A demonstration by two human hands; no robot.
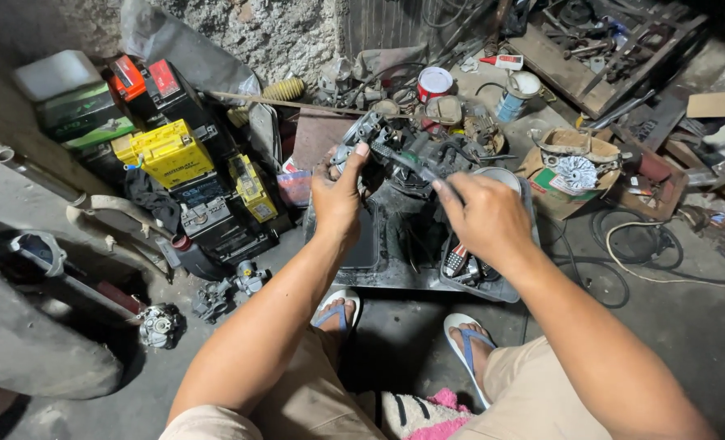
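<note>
Head view: your left hand clamps the rim of a greasy metal engine assembly on the black tray; your right hand pinches a slim tool. Judged heavy, rigid, slippery: hold its casing edges.

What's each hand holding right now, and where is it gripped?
The left hand grips the dark engine part by its left edge. The right hand holds a thin dark tool by its near end, tip on the part.

At far left we see a yellow box-shaped battery among red-topped black batteries; at right, a torn brown cardboard box with a green-and-red label.
</note>
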